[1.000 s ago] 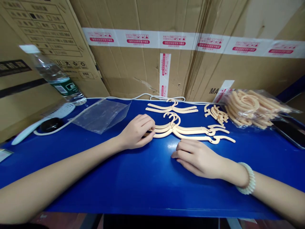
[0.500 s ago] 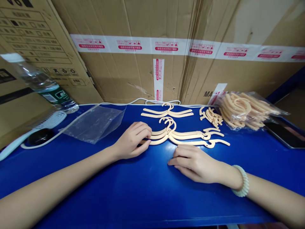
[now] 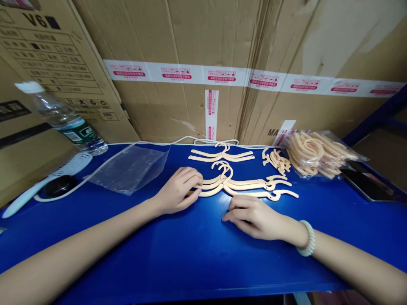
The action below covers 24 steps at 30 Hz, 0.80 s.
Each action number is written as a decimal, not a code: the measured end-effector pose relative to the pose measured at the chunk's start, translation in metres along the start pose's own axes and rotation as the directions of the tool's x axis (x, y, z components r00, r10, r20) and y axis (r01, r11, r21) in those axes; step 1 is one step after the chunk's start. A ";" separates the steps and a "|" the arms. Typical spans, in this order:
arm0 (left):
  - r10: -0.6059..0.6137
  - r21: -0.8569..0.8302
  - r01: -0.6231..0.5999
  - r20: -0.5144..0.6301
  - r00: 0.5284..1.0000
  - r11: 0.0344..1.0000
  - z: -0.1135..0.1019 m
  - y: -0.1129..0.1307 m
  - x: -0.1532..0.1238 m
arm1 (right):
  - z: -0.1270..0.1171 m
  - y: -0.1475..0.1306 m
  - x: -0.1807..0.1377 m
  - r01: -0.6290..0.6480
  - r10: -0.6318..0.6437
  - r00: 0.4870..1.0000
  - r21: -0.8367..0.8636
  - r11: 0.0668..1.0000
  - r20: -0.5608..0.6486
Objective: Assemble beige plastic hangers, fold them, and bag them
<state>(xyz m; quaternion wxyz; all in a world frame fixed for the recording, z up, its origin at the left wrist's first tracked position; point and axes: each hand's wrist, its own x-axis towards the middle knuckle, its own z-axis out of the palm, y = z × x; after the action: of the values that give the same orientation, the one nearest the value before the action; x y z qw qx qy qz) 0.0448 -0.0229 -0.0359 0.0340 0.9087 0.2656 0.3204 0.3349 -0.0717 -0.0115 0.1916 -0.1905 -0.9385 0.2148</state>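
Observation:
My left hand point(image 3: 179, 189), fingers bent and thumb below, closes on the left end of the nearest cream folding hanger point(image 3: 244, 192); that end is hidden by the fingers. Close behind this hanger lie others of the same kind, their hooks overlapping. Small curved end pieces point(image 3: 284, 193) sit at the right tips of this group. On the blue tabletop just in front of the hangers rests my right hand point(image 3: 254, 218), its fingers curled with nothing visible in them. Farther back lie more hangers point(image 3: 222, 156), with a small heap of loose hanger pieces point(image 3: 278, 161) to their right.
A plastic bag of cream hanger parts point(image 3: 313, 152) sits at the right beside a dark phone point(image 3: 365, 182). On the left are a clear bag point(image 3: 130, 169), a water bottle point(image 3: 76, 127), a pale hairbrush point(image 3: 47, 182) and a black mouse point(image 3: 60, 185). Cardboard boxes point(image 3: 178, 106) line the back.
The camera view has tilted up and shifted slightly. Both hands stay in nearly the same place by the hangers, and the hangers have not visibly moved on the table.

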 end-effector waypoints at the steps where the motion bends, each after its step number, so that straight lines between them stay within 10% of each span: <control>1: -0.003 0.001 0.003 0.001 1.000 1.000 0.000 0.000 0.000 | 0.000 0.000 0.000 -0.002 0.002 1.000 0.007 1.000 -0.001; 24: -0.179 0.073 0.180 -0.027 0.984 0.981 -0.025 -0.017 0.016 | -0.001 -0.001 -0.003 -0.016 0.025 0.995 -0.091 0.996 0.098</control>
<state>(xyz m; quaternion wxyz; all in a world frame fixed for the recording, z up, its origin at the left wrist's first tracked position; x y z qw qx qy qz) 0.0320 -0.0028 -0.0111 0.0259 0.8784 0.3585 0.3150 0.3375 -0.0735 -0.0112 0.1336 -0.1978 -0.9536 0.1833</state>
